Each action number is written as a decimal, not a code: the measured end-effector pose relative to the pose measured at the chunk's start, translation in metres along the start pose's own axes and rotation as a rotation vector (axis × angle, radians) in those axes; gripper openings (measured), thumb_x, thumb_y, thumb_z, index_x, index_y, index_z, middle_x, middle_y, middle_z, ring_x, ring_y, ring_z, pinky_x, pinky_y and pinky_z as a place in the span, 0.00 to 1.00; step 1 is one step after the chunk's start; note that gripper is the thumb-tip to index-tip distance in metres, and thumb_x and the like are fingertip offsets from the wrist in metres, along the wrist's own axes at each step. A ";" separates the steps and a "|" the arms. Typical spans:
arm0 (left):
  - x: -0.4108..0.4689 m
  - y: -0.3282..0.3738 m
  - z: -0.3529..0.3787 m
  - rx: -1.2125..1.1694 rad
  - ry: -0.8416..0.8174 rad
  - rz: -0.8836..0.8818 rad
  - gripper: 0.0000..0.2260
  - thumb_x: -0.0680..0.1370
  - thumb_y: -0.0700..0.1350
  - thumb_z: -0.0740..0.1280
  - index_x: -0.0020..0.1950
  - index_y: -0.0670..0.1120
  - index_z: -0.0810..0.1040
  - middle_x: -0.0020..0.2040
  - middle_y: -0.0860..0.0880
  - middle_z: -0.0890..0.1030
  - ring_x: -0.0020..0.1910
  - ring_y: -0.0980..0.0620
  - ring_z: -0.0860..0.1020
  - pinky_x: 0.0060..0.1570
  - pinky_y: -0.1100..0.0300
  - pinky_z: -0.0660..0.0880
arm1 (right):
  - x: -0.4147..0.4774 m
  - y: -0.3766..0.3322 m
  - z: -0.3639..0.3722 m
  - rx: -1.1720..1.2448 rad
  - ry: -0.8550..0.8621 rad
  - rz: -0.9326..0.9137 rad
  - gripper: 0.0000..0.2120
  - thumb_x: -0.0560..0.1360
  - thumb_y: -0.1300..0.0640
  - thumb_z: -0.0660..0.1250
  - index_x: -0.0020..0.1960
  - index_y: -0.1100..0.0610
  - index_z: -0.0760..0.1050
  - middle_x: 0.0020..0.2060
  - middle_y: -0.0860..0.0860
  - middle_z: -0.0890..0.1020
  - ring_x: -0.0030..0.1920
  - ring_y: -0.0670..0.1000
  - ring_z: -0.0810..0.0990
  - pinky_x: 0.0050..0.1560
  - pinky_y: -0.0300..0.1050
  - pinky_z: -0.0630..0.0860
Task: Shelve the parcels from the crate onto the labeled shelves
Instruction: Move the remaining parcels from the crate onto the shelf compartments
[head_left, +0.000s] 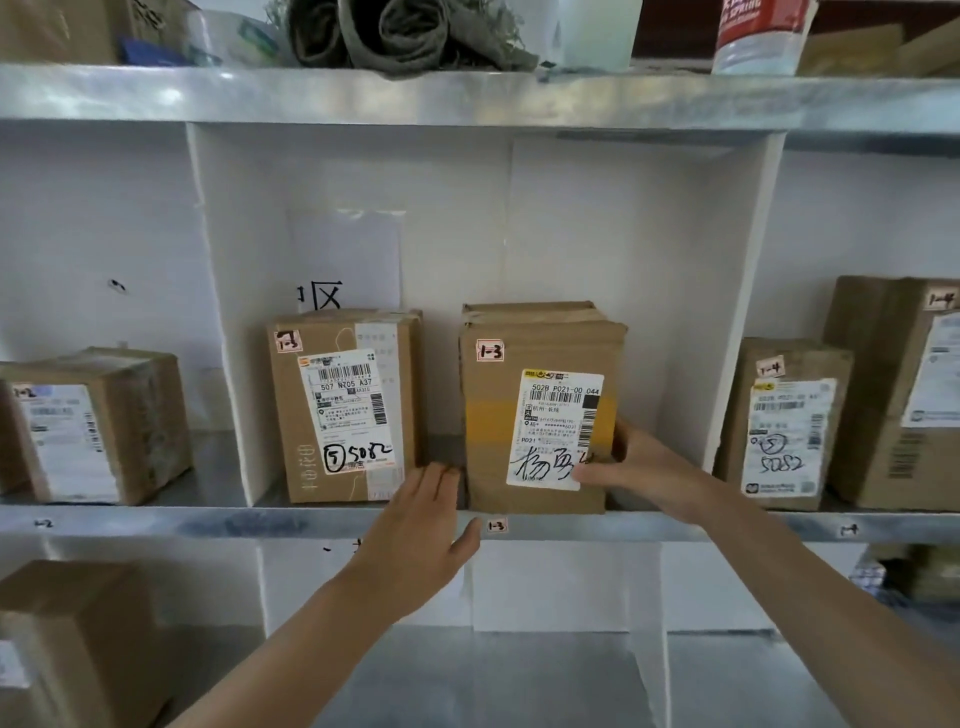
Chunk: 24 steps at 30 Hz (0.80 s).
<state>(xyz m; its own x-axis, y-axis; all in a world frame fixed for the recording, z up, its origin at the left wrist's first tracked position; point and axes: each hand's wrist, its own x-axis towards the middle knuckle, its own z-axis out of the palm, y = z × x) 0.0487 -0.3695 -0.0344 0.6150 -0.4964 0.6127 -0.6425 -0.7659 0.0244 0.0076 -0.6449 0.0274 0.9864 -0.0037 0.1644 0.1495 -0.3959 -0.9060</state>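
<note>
While standing upright at the shelf (649, 526) front edge, over the 1-3 tag (496, 526): parcel (540, 415) grasped at lower right corner by right hand (641, 467) fingers, thumb on label (558, 415); left hand (415, 525) fingers released, straight, touching lower left edge.

both bare forearms reach forward and up from the lower corners. the left hand (421, 512) lies flat, its back to the camera, fingers (441, 478) straight and together, thumb spread to the right. the right hand (641, 467) grips the parcel (491, 426), thumb on its front, the other digits round its right side.
</note>
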 end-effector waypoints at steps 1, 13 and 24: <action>0.000 0.001 0.001 -0.030 -0.020 -0.006 0.24 0.80 0.61 0.55 0.70 0.48 0.65 0.64 0.52 0.71 0.60 0.55 0.72 0.56 0.63 0.73 | -0.002 -0.001 0.003 -0.018 0.033 0.005 0.40 0.69 0.60 0.78 0.74 0.44 0.64 0.60 0.39 0.82 0.66 0.42 0.76 0.73 0.52 0.68; -0.010 0.004 -0.008 -0.280 -0.049 -0.122 0.26 0.81 0.54 0.57 0.76 0.46 0.56 0.71 0.49 0.64 0.61 0.54 0.74 0.58 0.64 0.73 | -0.040 0.012 0.047 -0.040 0.297 -0.022 0.30 0.73 0.55 0.75 0.72 0.44 0.67 0.63 0.38 0.80 0.66 0.41 0.76 0.67 0.44 0.73; -0.026 0.076 0.001 -0.370 -0.110 0.286 0.19 0.81 0.54 0.53 0.71 0.51 0.67 0.66 0.56 0.74 0.64 0.58 0.71 0.62 0.67 0.67 | -0.177 0.036 0.046 -0.494 0.527 0.182 0.16 0.80 0.52 0.65 0.65 0.38 0.69 0.63 0.34 0.72 0.61 0.28 0.69 0.64 0.29 0.65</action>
<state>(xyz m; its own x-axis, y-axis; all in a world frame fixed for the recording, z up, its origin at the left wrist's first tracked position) -0.0155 -0.4149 -0.0497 0.4218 -0.7216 0.5490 -0.9003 -0.4052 0.1592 -0.1583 -0.6164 -0.0518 0.8107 -0.4992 0.3059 -0.1838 -0.7131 -0.6765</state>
